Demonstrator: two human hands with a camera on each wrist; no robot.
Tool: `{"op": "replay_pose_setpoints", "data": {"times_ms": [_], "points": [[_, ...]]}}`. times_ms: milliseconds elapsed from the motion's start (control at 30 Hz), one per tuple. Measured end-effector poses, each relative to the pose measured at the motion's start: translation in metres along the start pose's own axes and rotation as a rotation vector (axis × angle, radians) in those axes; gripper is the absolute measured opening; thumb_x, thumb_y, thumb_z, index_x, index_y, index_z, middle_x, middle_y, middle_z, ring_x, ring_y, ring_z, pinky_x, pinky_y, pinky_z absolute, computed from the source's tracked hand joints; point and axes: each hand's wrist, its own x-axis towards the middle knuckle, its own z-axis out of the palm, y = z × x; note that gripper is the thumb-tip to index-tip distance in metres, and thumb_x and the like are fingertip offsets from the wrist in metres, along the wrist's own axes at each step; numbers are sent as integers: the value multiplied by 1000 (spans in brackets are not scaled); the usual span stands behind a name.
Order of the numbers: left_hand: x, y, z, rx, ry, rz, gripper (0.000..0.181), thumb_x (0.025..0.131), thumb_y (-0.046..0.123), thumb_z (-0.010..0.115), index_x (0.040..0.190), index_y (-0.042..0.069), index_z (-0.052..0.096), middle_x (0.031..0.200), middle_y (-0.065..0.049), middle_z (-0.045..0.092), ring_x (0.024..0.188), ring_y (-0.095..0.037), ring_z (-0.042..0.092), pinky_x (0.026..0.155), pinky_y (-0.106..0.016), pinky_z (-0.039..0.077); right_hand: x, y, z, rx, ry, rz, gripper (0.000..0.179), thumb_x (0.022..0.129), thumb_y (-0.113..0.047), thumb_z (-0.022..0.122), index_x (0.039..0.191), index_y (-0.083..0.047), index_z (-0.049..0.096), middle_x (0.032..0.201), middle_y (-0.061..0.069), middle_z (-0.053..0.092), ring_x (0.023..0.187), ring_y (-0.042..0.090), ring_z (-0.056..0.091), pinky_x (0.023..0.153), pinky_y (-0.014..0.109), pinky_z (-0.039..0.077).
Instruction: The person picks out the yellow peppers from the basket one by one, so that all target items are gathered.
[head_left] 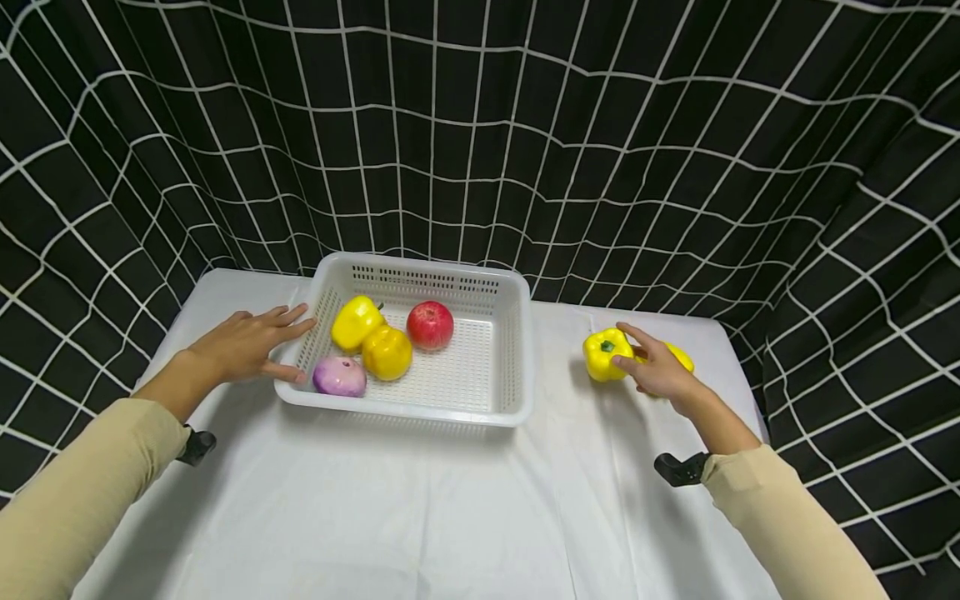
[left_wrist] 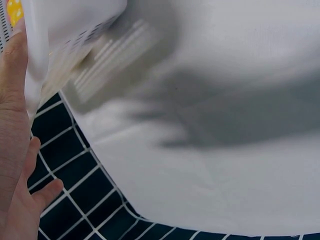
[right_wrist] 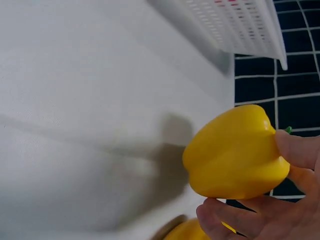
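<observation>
My right hand (head_left: pixel 654 367) pinches a yellow bell pepper (head_left: pixel 606 353) between thumb and fingers, at the right of the table. In the right wrist view this bell pepper (right_wrist: pixel 232 157) is above the cloth, its green stem near my thumb. Another yellow object (head_left: pixel 681 357) lies behind that hand, mostly covered by it; its kind is hard to tell. On the left, my left hand (head_left: pixel 251 343) has its fingers spread at the left rim of a white perforated basket (head_left: pixel 517 350). The left wrist view shows the hand (left_wrist: pixel 14 125) against the basket's rim.
Inside the basket are two yellow bell peppers (head_left: pixel 356 322) (head_left: pixel 387 353), a red apple-like fruit (head_left: pixel 431 325) and a purple-white round vegetable (head_left: pixel 340 377). A white cloth (head_left: pixel 420 500) covers the table. Black curtain with a white grid (head_left: pixel 465 125) stands behind and at both sides.
</observation>
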Motion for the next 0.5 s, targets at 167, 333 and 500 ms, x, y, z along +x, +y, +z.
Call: {"op": "replay_pose_setpoints", "data": {"times_ms": [167, 333, 500], "points": [[-1, 0, 1, 2, -1, -3, 91, 84, 57, 71, 153, 9, 36, 160, -20, 25, 144, -46, 27, 108, -70, 29, 1, 2, 1, -23, 6, 10, 71, 103, -19, 54, 161, -14, 14, 152, 41, 23, 98, 34, 51, 71, 32, 50], [-1, 2, -1, -11, -1, -4, 91, 84, 56, 71, 154, 9, 36, 161, -20, 25, 145, -46, 26, 109, -69, 28, 1, 6, 1, -47, 6, 6, 71, 103, -20, 54, 160, -12, 13, 152, 43, 22, 96, 32, 53, 74, 32, 51], [-2, 1, -1, -19, -1, -4, 91, 84, 55, 71, 153, 8, 36, 161, -20, 24, 145, -46, 26, 109, -70, 27, 0, 7, 2, -79, 18, -16, 71, 103, -21, 55, 160, -8, 14, 149, 44, 26, 117, 43, 50, 90, 48, 53]]}}
